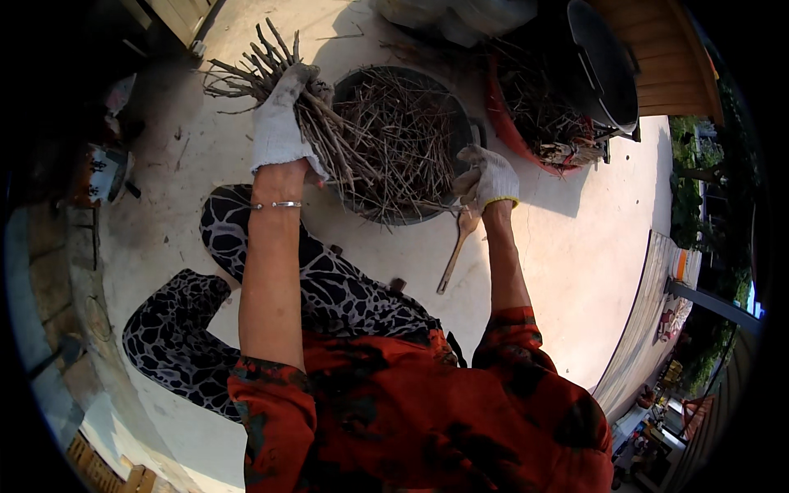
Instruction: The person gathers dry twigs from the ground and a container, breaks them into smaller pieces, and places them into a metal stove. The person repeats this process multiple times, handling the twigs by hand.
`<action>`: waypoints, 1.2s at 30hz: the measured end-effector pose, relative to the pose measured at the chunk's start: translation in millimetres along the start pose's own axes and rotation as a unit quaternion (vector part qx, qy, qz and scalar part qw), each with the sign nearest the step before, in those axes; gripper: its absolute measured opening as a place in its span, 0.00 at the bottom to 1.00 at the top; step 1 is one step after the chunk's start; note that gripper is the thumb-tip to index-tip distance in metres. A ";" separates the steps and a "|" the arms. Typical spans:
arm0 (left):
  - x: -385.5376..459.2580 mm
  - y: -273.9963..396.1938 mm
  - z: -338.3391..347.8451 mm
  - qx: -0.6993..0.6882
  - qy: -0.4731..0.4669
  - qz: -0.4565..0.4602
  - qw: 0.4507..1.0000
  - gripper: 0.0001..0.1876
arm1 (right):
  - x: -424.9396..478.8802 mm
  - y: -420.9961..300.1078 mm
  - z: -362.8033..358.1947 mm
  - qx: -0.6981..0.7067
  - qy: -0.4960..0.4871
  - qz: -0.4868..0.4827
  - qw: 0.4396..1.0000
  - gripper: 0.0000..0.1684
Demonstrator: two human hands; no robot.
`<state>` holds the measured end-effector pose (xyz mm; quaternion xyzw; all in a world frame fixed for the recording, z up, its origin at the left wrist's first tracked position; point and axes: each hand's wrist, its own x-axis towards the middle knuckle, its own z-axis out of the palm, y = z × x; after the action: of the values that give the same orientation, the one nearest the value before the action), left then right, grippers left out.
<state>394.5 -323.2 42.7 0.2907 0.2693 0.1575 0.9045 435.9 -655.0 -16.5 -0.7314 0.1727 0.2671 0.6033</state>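
A thick bundle of dry twigs (336, 138) is gripped in my left hand (283, 111), which wears a white knit work glove. Its lower ends slant over the left rim of a round dark tub (463, 114), which holds many loose thin sticks (400, 135). At the tub's right rim is my right hand (490, 177), gloved too, with its fingers curled. A few twig ends reach toward those fingers, but whether they are held cannot be made out. Below this hand, a wooden spatula-like tool (455, 249) lies on the floor.
To the upper right, a red basin (506, 132) holds more sticks and wood pieces, with a large black pan (601, 61) close by. Pale bulky bags (456, 15) stand behind the tub. Scattered twig bits lie on the concrete floor (573, 259). A ridged panel (638, 308) edges the right side.
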 end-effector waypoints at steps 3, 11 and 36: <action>-8.5 -4.6 8.3 0.013 0.007 -0.018 1.000 0.10 | 54.7 96.3 12.9 -0.392 -0.082 -0.127 0.907 0.23; -5.7 -5.3 0.9 0.007 -0.005 -0.021 1.000 0.12 | 125.8 166.8 95.6 -0.719 -0.048 -0.038 0.692 0.17; -6.3 -3.0 -3.1 -0.001 -0.017 0.001 1.000 0.10 | 23.7 83.9 44.6 -0.715 0.035 -0.028 0.697 0.18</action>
<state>388.0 -327.0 41.2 0.2931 0.2530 0.1538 0.9091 398.4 -627.7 -102.7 -0.9556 -0.0704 0.2676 -0.1012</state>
